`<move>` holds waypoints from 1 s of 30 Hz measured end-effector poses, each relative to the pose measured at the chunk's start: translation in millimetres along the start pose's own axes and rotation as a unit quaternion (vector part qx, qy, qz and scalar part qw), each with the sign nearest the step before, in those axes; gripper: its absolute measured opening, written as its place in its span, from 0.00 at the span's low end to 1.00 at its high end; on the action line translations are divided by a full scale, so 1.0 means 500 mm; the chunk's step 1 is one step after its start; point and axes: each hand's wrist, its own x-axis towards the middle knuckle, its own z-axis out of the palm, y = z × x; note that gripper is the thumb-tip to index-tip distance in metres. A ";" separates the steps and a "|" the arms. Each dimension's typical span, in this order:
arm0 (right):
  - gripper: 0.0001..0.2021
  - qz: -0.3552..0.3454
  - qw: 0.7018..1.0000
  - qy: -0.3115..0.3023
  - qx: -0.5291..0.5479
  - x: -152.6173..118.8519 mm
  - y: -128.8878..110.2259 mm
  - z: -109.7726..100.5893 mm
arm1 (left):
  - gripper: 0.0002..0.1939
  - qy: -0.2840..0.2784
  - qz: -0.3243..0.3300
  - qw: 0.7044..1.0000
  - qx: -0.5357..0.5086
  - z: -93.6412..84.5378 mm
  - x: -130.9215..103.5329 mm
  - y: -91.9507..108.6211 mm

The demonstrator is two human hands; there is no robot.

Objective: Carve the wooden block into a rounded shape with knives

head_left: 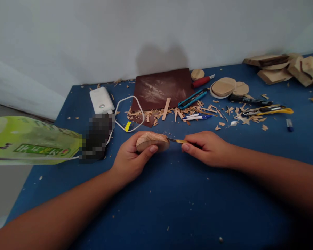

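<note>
My left hand (pixel 131 156) is closed round a round piece of wood (pixel 152 141), thumb across its near face. The wood is tilted, and its upper edge shows rough cut marks. In my right hand (pixel 208 147) is a carving knife (pixel 177 140) with a thin blade and a yellowish part near the fingers; most of its handle is hidden in the fist. The blade's tip reaches the right edge of the wood. Wood shavings (pixel 159 114) lie on the table just beyond both hands.
On the blue table (pixel 151 208) lie a dark red sheet (pixel 161 86), a blue utility knife (pixel 193 98), a yellow utility knife (pixel 273 110), a red-handled knife (pixel 202 81), wooden discs (pixel 224 86) and wood blocks (pixel 276 69). Leftward are a white power bank (pixel 101 99) with cable and a green bag (pixel 41 142).
</note>
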 end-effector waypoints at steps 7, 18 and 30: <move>0.24 -0.010 1.000 0.005 0.008 0.001 0.003 0.002 | 0.10 0.003 -0.014 1.000 0.004 0.000 0.003 0.006; 0.24 0.000 1.000 0.006 0.010 0.001 0.002 0.003 | 0.13 -0.020 -0.069 0.997 0.024 0.000 0.003 0.007; 0.25 -0.004 1.000 0.003 0.009 0.002 -0.001 0.002 | 0.12 -0.035 -0.072 0.996 0.046 -0.001 0.002 0.007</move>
